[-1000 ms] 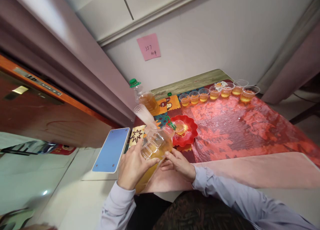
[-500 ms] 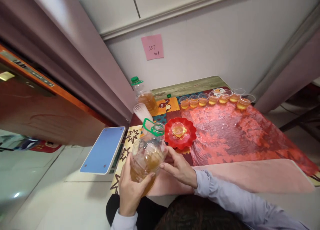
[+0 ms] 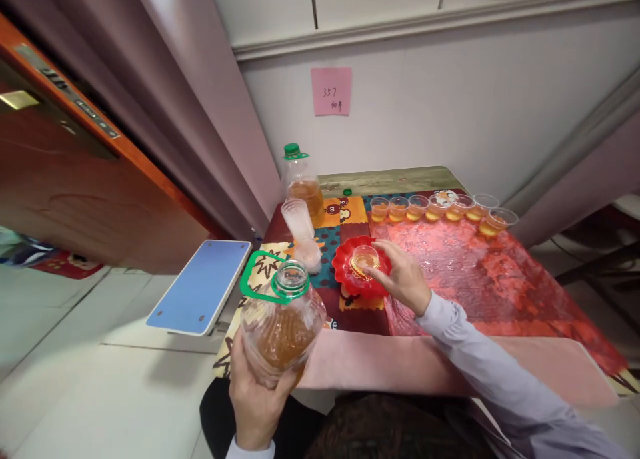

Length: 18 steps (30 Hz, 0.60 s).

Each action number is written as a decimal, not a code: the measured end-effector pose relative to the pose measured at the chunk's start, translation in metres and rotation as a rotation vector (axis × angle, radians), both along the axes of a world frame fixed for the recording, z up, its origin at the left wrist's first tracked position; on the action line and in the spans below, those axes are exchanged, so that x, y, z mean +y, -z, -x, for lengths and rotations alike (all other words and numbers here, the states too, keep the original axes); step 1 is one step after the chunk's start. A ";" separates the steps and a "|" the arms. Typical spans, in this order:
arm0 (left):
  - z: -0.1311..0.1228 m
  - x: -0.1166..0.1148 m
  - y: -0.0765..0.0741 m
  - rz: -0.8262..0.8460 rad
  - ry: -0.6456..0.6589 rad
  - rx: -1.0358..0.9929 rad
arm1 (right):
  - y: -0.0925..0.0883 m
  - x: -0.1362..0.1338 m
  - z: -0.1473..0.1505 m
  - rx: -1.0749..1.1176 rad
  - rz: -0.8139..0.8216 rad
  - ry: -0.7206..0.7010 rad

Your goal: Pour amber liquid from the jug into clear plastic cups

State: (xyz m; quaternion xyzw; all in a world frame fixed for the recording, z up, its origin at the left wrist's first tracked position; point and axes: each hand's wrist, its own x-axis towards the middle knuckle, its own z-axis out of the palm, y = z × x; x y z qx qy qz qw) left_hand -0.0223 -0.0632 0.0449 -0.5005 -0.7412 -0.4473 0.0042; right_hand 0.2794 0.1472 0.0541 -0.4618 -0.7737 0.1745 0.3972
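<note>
My left hand [image 3: 260,392] holds a large clear plastic bottle [image 3: 285,326] of amber liquid from below and the side. The bottle is uncapped, nearly upright, with a green carrying ring around its neck. My right hand [image 3: 403,276] reaches over a red scalloped dish [image 3: 345,282], its thumb and fingers apart on either side of a small clear cup [image 3: 365,258] of amber liquid. The cup sits in the dish; whether my fingertips press on it is unclear.
Several filled cups [image 3: 417,209] line the table's far right. A second capped bottle [image 3: 305,192] stands at the back left. Nearer are a stack of clear cups [image 3: 299,220] and a green cap [image 3: 347,192]. A blue-topped stool [image 3: 200,286] and door [image 3: 90,179] are left.
My right hand has left the bottle and moved forward to the cup in the red dish. The bottle, held by my left hand alone, is more upright. The view has shifted left.
</note>
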 end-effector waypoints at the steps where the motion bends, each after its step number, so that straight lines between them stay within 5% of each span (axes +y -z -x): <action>1: 0.000 0.000 0.001 -0.009 -0.006 0.000 | 0.003 0.010 -0.004 -0.092 -0.013 0.022; 9: -0.006 -0.001 0.000 -0.032 0.015 -0.008 | 0.032 0.036 0.005 -0.438 0.012 0.095; 18: 0.008 -0.002 0.009 0.055 -0.094 -0.069 | 0.020 0.038 0.023 -0.377 0.112 0.089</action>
